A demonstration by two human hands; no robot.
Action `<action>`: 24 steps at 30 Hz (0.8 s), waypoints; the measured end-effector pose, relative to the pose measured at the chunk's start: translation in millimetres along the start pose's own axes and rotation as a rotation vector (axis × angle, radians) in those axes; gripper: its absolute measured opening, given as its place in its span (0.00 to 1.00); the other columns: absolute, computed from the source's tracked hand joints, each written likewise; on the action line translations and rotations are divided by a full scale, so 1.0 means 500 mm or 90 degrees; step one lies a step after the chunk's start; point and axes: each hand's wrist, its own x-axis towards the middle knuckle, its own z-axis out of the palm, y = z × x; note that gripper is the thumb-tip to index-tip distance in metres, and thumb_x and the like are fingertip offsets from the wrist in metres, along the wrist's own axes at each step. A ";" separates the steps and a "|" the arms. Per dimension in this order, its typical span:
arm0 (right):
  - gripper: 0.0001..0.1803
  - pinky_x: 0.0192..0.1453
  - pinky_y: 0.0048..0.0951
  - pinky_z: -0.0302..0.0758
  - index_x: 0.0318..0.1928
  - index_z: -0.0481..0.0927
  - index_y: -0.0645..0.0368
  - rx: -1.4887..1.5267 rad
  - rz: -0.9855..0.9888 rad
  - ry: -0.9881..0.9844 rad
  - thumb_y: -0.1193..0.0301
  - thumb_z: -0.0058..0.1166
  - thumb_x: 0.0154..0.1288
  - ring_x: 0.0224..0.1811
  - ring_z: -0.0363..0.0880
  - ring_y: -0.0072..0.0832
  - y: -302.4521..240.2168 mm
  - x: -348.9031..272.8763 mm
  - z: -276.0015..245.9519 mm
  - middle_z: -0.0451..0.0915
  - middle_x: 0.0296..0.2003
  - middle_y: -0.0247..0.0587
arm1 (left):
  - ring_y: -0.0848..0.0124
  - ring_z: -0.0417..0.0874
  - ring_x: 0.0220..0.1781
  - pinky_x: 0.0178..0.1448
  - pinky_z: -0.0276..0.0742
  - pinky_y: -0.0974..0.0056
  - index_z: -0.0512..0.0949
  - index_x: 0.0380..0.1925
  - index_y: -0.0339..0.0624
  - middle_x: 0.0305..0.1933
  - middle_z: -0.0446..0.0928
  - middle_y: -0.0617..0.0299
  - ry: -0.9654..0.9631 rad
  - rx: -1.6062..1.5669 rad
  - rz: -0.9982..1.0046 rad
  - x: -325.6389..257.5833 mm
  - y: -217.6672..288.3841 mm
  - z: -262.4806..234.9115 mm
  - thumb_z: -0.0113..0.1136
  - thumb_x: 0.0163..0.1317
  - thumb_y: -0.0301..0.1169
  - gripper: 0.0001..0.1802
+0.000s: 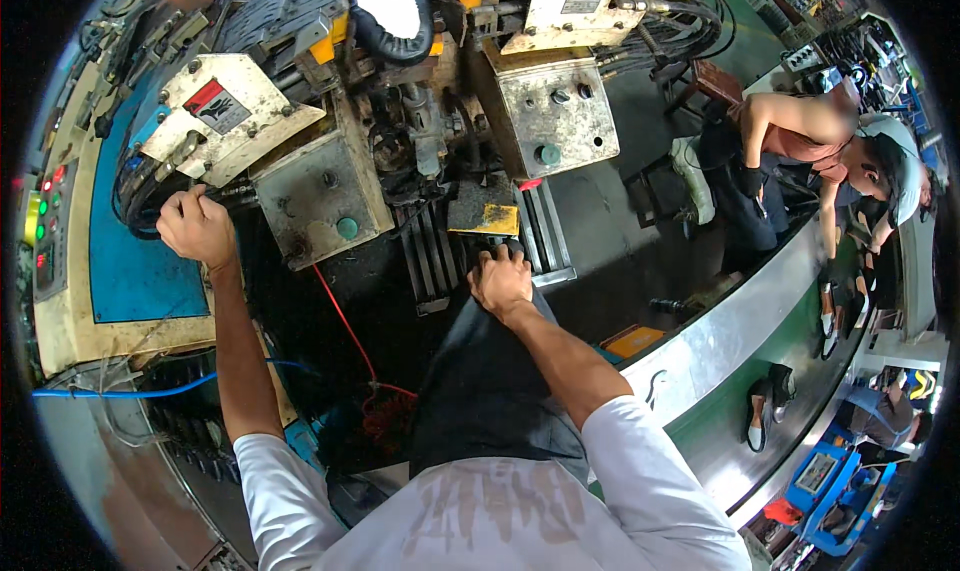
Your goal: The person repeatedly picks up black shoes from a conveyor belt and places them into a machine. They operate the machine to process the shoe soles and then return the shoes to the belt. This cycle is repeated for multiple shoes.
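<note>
My left hand (198, 229) is raised to the machine's left side, its fingers closed at a small part below the left guard plate (215, 106). What lies in its grip is hidden. Black hoses (135, 206) curve beside that hand. My right hand (503, 279) lies over the knee of my dark trousers (490, 391), its fingers bent and apart. Just beyond those fingers is a dark block with a yellow edge (498, 219). Two worn metal control boxes, the left one (320, 196) and the right one (555, 111), each carry a green button and flank the machine's middle.
A green conveyor (715, 411) with a metal rim runs along the right, carrying several shoes (760, 421). Across it a seated co-worker (810, 161) leans over the belt. A lit panel (48, 216) stands far left. A red coiled hose (385, 411) hangs near my legs; blue bins (835, 491) stand lower right.
</note>
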 end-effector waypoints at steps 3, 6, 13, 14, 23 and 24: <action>0.28 0.69 0.57 0.74 0.63 0.85 0.53 -0.004 -0.002 0.000 0.47 0.57 0.73 0.69 0.73 0.57 0.001 0.000 0.003 0.77 0.65 0.50 | 0.59 0.80 0.42 0.45 0.74 0.52 0.89 0.29 0.59 0.41 0.81 0.69 0.002 -0.003 0.000 0.001 0.002 -0.002 0.72 0.55 0.25 0.09; 0.29 0.69 0.58 0.74 0.64 0.84 0.52 -0.011 -0.002 0.007 0.48 0.57 0.73 0.69 0.73 0.57 0.004 0.004 0.010 0.77 0.65 0.50 | 0.59 0.80 0.42 0.44 0.73 0.52 0.89 0.28 0.58 0.41 0.81 0.68 0.014 -0.006 0.002 0.002 0.004 -0.001 0.72 0.56 0.25 0.09; 0.29 0.67 0.57 0.75 0.64 0.84 0.53 -0.009 -0.005 -0.003 0.48 0.57 0.73 0.68 0.74 0.57 0.004 0.003 0.009 0.76 0.66 0.51 | 0.57 0.82 0.44 0.47 0.77 0.51 0.90 0.30 0.59 0.42 0.83 0.65 0.001 -0.004 -0.015 -0.003 0.003 0.000 0.69 0.53 0.24 0.11; 0.29 0.66 0.57 0.76 0.63 0.84 0.53 -0.007 -0.008 -0.008 0.48 0.57 0.73 0.67 0.74 0.57 0.003 0.002 0.006 0.76 0.66 0.51 | 0.57 0.81 0.43 0.46 0.76 0.51 0.90 0.29 0.58 0.41 0.82 0.66 0.008 -0.004 -0.012 -0.003 0.001 0.002 0.70 0.54 0.24 0.10; 0.28 0.65 0.56 0.76 0.60 0.85 0.56 -0.006 -0.013 0.017 0.47 0.57 0.73 0.66 0.74 0.56 0.002 0.004 0.010 0.77 0.63 0.51 | 0.59 0.80 0.41 0.44 0.73 0.52 0.89 0.26 0.58 0.39 0.81 0.68 0.026 -0.022 -0.015 0.004 0.013 0.000 0.69 0.55 0.24 0.10; 0.28 0.65 0.56 0.76 0.60 0.85 0.55 -0.010 -0.013 0.015 0.47 0.57 0.73 0.66 0.74 0.56 0.001 0.005 0.011 0.76 0.63 0.51 | 0.59 0.80 0.41 0.44 0.73 0.52 0.89 0.26 0.58 0.39 0.81 0.68 0.027 -0.024 -0.014 0.004 0.011 -0.001 0.69 0.55 0.24 0.10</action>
